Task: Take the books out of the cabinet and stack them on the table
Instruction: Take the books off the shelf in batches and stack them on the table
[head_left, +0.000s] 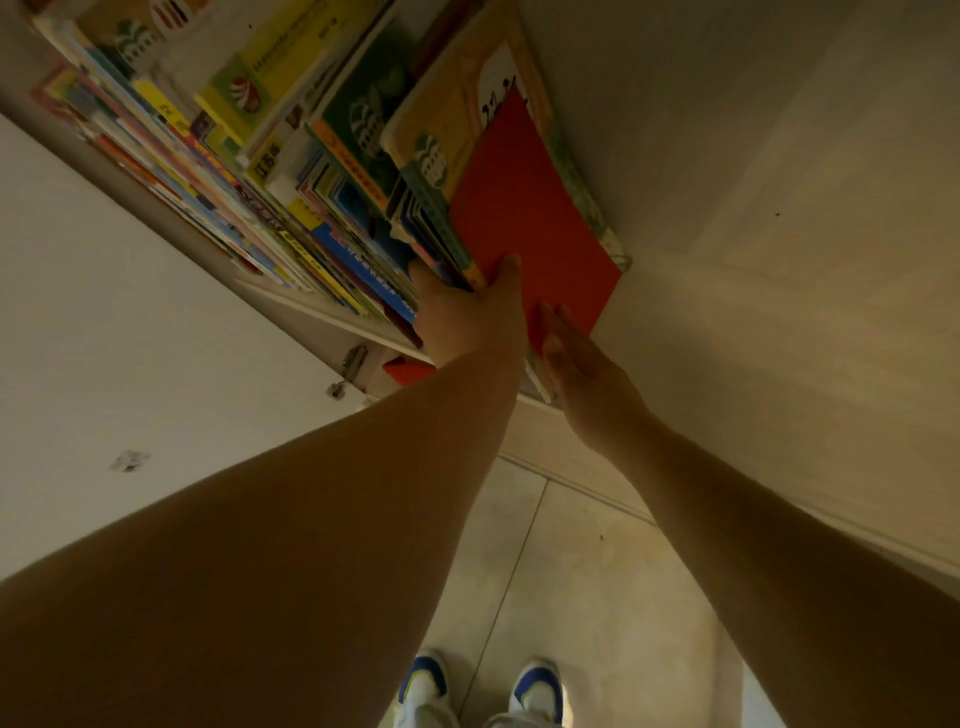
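Reaching into the cabinet (332, 317), your left hand (467, 317) grips the near end of a bundle of books (431, 228) on the shelf, thumb pressed to the red cover (524, 218), while your right hand (576, 364) lies flat and open against the red cover's lower edge. Squeeze the bundle between both hands before drawing it out, so that no loose volumes slip free.

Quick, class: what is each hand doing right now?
Left hand: grips a bundle of books at the red book.
Right hand: open, fingers straight along the red book's edge.
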